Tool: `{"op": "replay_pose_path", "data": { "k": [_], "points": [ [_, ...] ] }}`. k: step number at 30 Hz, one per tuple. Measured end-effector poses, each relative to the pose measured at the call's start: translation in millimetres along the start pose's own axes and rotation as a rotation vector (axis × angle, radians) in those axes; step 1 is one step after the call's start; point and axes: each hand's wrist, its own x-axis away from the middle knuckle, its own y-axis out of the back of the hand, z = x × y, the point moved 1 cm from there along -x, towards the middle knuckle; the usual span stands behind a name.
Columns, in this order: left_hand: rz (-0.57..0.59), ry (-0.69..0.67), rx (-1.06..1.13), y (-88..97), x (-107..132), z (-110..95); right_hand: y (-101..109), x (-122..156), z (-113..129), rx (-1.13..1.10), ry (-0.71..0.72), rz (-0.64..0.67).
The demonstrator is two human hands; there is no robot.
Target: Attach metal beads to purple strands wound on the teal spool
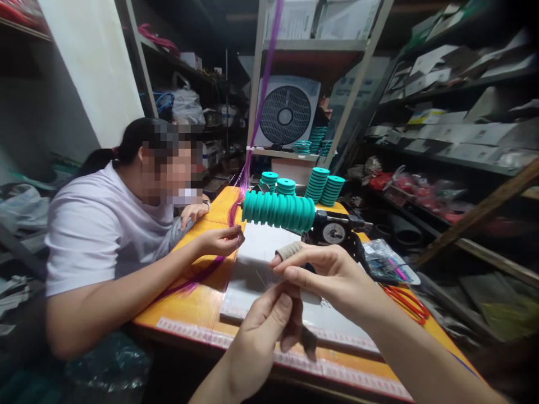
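Observation:
Low in the middle, my left hand (269, 317) is closed, its thumb pressed against the bent fingers. Faint pale strands of thin line (264, 276) show just above its fingertips. Close above it, my right hand (326, 269) has thumb and forefinger drawn together in a pinch; whatever lies between them is too fine to see. A beige wrap (288, 250) covers a fingertip of this hand. Beyond both hands, a row of green ribbed spools (278, 211) sits on the horizontal shaft of a black winding device (334, 227) with a round dial. A white board (256, 264) lies under my hands.
At the left a person (101, 224) leans on the orange table (185, 303), one hand (223, 240) by purple strands (233, 213) hanging beside the spools. Stacked green spools (318, 184) stand behind. Red-handled scissors (406, 303) and a plastic bag (385, 261) lie right. A box fan (285, 112) faces the table.

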Motion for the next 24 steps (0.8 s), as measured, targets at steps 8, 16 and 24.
{"op": "replay_pose_path", "data": {
  "k": [8,16,24],
  "points": [
    [-0.193,-0.077,-0.043,-3.2,0.6,-0.5,-1.4,14.6,5.6,0.248,0.141,-0.128],
    [-0.155,-0.061,-0.129,-5.7,0.2,-0.9,-8.1,18.7,0.7,0.241,0.155,-0.125],
    [-0.288,-0.136,-0.598,7.5,-1.8,-4.9,-13.9,25.6,11.2,1.421,0.603,-0.187]
  ]
}}
